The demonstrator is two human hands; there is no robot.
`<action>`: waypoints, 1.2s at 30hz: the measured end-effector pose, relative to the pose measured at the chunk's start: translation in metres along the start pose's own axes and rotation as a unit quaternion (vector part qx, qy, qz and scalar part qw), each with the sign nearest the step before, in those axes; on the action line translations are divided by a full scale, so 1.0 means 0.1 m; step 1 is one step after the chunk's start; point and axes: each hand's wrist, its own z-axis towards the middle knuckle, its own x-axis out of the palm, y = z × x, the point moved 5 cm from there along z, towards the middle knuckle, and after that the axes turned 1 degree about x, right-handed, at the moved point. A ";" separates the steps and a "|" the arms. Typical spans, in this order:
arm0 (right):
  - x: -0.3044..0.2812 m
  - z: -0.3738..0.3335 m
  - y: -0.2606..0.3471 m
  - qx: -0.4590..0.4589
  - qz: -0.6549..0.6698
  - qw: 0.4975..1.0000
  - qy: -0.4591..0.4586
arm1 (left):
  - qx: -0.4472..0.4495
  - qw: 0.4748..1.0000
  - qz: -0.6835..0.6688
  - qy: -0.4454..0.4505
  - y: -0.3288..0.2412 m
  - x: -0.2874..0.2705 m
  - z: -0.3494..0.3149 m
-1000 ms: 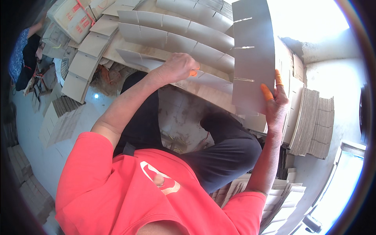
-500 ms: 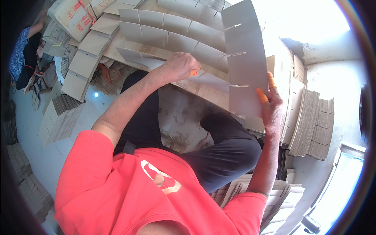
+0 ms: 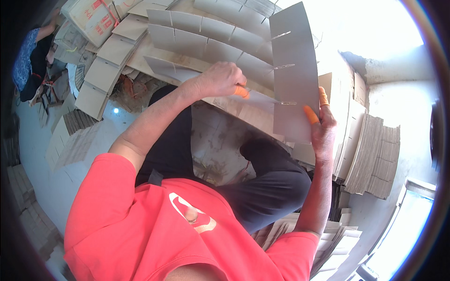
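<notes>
My right hand (image 3: 324, 125), orange covers on its thumb and a finger, grips the near end of a slotted grey cardboard strip (image 3: 294, 84). That strip runs crosswise, away from me, its slots meeting the right ends of several long strips standing on edge. My left hand (image 3: 221, 80) is closed on the nearest standing strip (image 3: 260, 97), an orange cover on one finger. Behind it stand two more long slotted strips (image 3: 192, 43) (image 3: 215, 27), roughly parallel. Whether each slot is fully interlocked I cannot tell.
A pale board (image 3: 234, 108) lies under the strips. Overlapping cardboard sheets (image 3: 98, 77) line the left, beside a taped carton (image 3: 91, 21). Stacked cardboard (image 3: 368, 152) stands on the right, more pieces (image 3: 335, 243) below. Another person (image 3: 30, 65) is at the far left.
My left hand has moved slightly right along the nearest strip. The crosswise strip in my right hand has shifted a little, and both hands keep their hold.
</notes>
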 end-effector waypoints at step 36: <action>0.14 -0.04 -0.06 0.040 0.002 0.999 0.012 | -0.069 0.968 0.214 -0.111 1.09 -0.35 1.14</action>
